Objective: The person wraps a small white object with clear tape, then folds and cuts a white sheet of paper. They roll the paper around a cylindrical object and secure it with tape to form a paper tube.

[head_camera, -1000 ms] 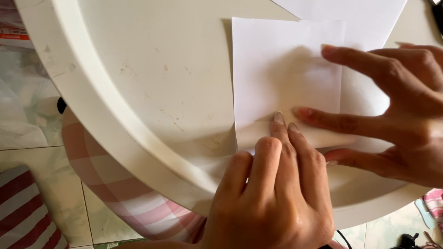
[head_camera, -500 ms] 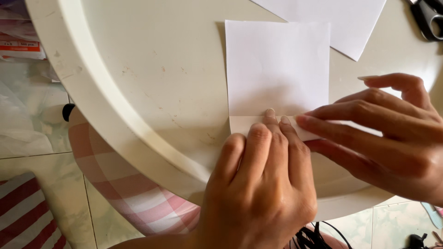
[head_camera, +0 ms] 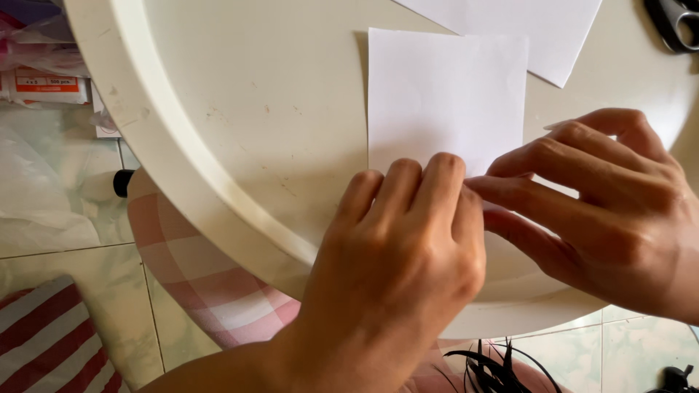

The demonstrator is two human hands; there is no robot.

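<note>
At a round white table (head_camera: 182, 145), 2 hands work the near edge of a white paper sheet (head_camera: 445, 94) lying flat, apparently to hold a fold down. The left hand (head_camera: 397, 255) presses with curled fingers; the right hand (head_camera: 611, 211), fingers extended and close together, pins the same edge. A second sheet (head_camera: 539, 29) lies at the far side, scissors (head_camera: 673, 22) far right.
</note>
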